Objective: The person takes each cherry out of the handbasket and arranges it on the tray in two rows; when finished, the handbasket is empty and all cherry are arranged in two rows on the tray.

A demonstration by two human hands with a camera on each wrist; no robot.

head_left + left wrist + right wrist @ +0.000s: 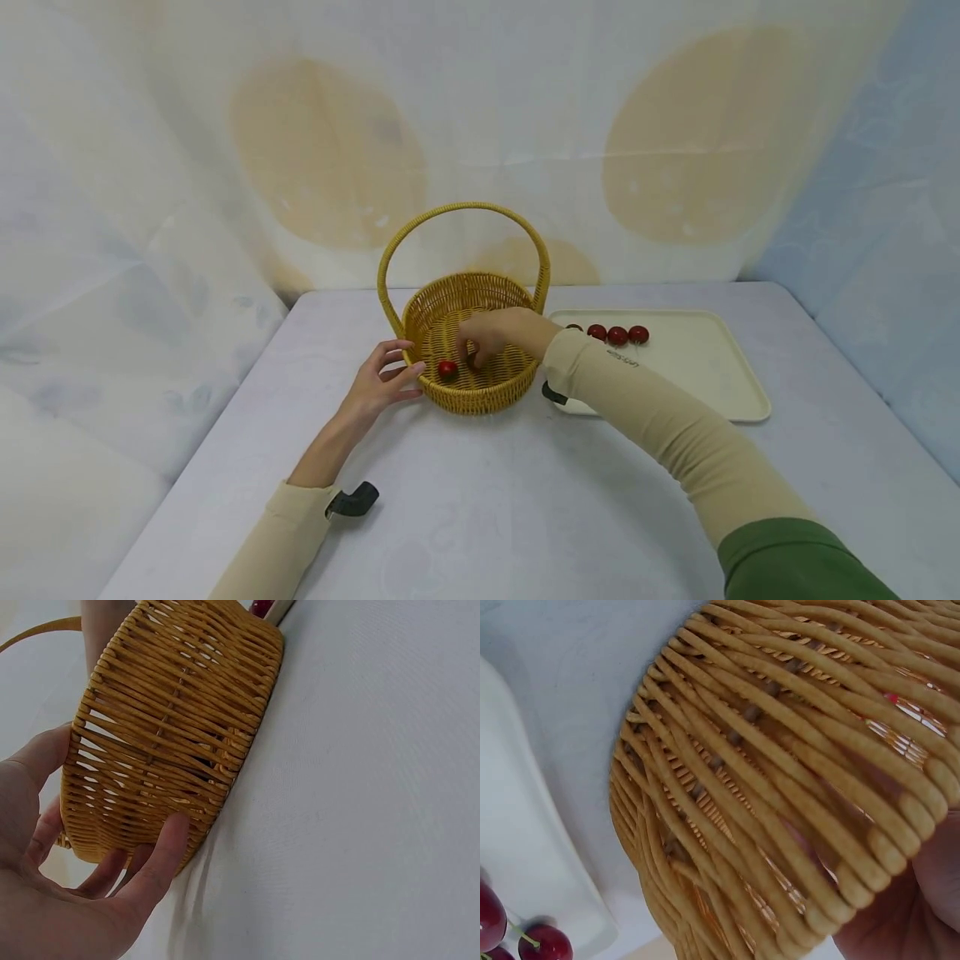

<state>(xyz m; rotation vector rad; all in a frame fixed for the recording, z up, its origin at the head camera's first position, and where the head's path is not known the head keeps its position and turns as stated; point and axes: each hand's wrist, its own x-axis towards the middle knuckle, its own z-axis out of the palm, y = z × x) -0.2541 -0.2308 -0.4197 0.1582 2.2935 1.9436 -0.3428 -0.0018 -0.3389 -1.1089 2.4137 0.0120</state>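
A yellow woven basket [480, 402] with a tall arched handle stands on the table. My left hand [382, 383] holds its left side, thumb at the rim and the other fingers spread along the outer wall, as the left wrist view shows. Over the rim reaches my right hand [487, 332], its fingers bent down inside the basket around a small dark cherry [472, 361], mostly covered by the fingers. Beside it on the basket floor lies a red cherry [447, 369]. In the right wrist view the basket wall hides most of that hand.
Right of the basket is a cream tray [697, 358], with several cherries [617, 336] in a row near its back left. My right forearm crosses above the tray's left part. Patterned cloth [480, 108] hangs behind the table.
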